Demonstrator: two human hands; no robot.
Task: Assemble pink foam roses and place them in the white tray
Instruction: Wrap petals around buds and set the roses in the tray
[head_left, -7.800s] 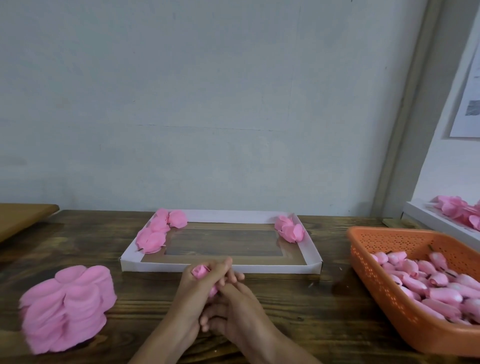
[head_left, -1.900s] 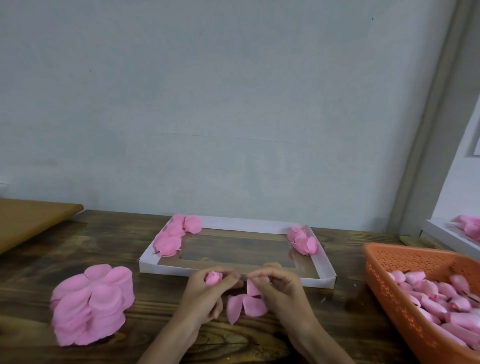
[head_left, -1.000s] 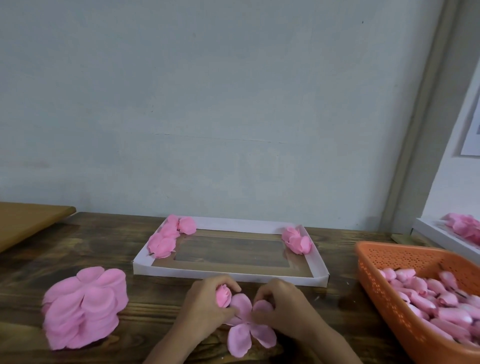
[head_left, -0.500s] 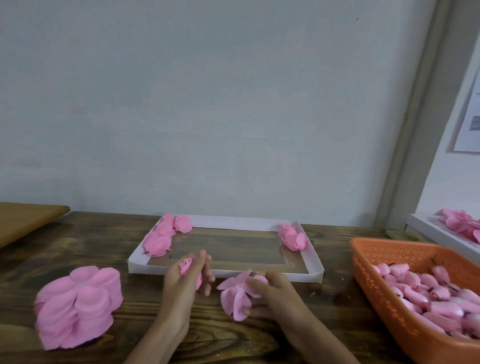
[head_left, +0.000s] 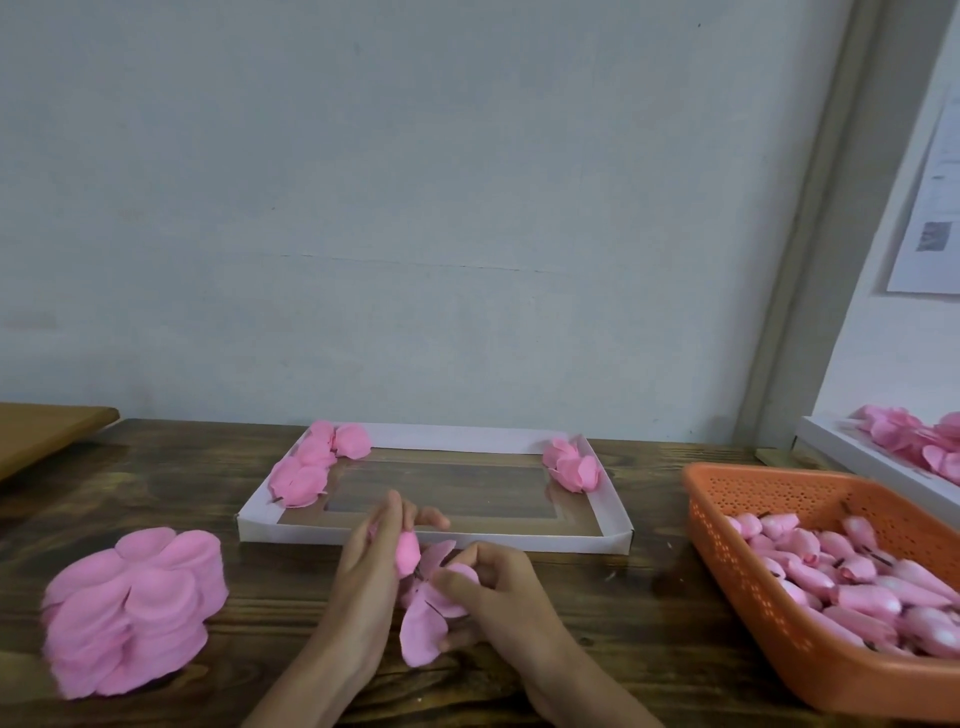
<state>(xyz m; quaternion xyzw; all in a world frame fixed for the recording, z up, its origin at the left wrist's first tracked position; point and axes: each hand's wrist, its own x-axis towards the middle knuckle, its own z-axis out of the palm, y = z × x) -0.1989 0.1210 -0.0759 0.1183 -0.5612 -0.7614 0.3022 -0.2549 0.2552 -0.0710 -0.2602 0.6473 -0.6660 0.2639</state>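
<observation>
Left grip: I saw the left hand (head_left: 371, 577) closed round a bud (head_left: 408, 552), fingers pointing up towards the tray. The bud showed at the hand's right edge.
Right grip: the right hand (head_left: 501, 597) pinched a petal piece (head_left: 428, 618) between the thumb and curled fingers. One lobe hung down towards me.
Stem: a thin dark stem (head_left: 448, 560) showed between the bud and the right fingertips. I could not tell whether it passed through the petal piece.
Place: both hands were close together, low over the worktop (head_left: 623, 629), just in front of the tray's near wall.
Tray: the white tray (head_left: 436, 540) lay flat beyond the hands, its floor brown at the border and darker in the middle.
Roses: finished roses (head_left: 306, 467) lay in the tray's far-left corner and down its left side, with another cluster (head_left: 574, 465) in the far-right corner.
Stack: a stack (head_left: 135, 608) of pink petal pieces sat on the worktop well to the left of the hands.
Basket: an orange basket (head_left: 753, 597) stood at the right, holding many loose buds (head_left: 841, 577), some with dark stems.
Side tray: a second white tray (head_left: 852, 457) with more pink flowers (head_left: 914, 439) lay behind the basket.
Edges: a tan board (head_left: 41, 431) was at the far left, and a printed sheet (head_left: 930, 208) hung on the right wall.
</observation>
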